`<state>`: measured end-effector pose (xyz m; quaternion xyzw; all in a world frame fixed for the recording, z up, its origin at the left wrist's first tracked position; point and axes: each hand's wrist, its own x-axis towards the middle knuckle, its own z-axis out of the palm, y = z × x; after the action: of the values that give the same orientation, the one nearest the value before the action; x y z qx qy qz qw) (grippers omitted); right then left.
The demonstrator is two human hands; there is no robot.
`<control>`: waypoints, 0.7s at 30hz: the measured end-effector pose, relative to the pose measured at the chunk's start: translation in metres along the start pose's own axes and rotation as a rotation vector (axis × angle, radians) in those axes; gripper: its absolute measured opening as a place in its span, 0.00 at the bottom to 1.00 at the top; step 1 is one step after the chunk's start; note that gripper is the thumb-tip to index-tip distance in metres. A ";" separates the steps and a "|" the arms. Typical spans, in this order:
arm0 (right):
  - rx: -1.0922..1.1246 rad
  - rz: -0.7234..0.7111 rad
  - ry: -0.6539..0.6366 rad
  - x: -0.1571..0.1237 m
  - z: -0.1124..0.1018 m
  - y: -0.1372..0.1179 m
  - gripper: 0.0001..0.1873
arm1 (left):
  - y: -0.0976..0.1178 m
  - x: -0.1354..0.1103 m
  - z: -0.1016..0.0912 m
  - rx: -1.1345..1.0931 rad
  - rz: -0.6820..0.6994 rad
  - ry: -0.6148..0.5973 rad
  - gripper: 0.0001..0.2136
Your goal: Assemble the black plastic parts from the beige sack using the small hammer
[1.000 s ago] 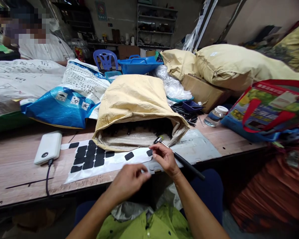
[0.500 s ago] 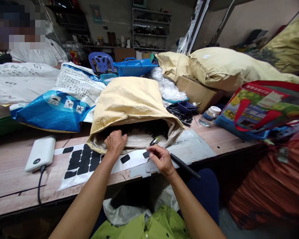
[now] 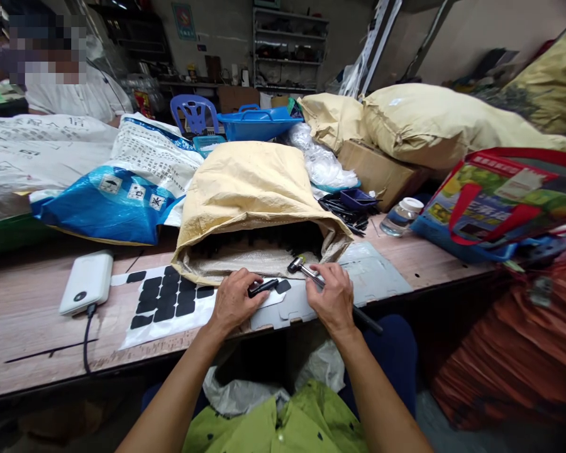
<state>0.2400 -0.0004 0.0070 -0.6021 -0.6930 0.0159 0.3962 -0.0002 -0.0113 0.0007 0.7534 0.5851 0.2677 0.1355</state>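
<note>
Low over the table, my left hand (image 3: 236, 299) pinches a short black pen-like rod (image 3: 264, 287). My right hand (image 3: 331, 296) is closed around the metal shank of a small hammer (image 3: 309, 273); its head points at the rod and its black handle (image 3: 368, 321) sticks out toward me. Just beyond both hands gapes a tan woven sack (image 3: 249, 182), with many dark pieces in its shadowed mouth. Under and left of my left hand lies a white sheet (image 3: 133, 338) bearing rows of black rounded squares (image 3: 165, 297). A grey board (image 3: 377, 280) sits beneath the hammer.
On the left are a white power bank (image 3: 87, 283) with a cable and a blue-and-white sack (image 3: 99, 207). To the right stand a lidded jar (image 3: 400, 217), a pile of black rods (image 3: 342, 211) and a red-handled bag (image 3: 500, 201). A person (image 3: 75, 97) is at the far left.
My left hand has come back from the sack's mouth, and the black rod now shows in its fingers. My right hand has shifted from beside the hammer's shank to a grip around it.
</note>
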 end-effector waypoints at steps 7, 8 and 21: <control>-0.204 -0.005 -0.235 0.004 -0.012 0.017 0.06 | -0.008 0.002 0.005 -0.038 -0.009 -0.018 0.10; -0.165 -0.006 -0.219 0.004 -0.013 0.015 0.06 | -0.008 0.002 0.005 -0.046 -0.010 -0.020 0.10; 0.296 -0.213 -0.236 -0.027 -0.013 -0.032 0.21 | -0.009 0.004 0.004 -0.102 -0.039 -0.029 0.09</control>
<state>0.2199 -0.0384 0.0181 -0.4548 -0.7844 0.1458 0.3958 -0.0044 -0.0048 -0.0061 0.7377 0.5833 0.2835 0.1875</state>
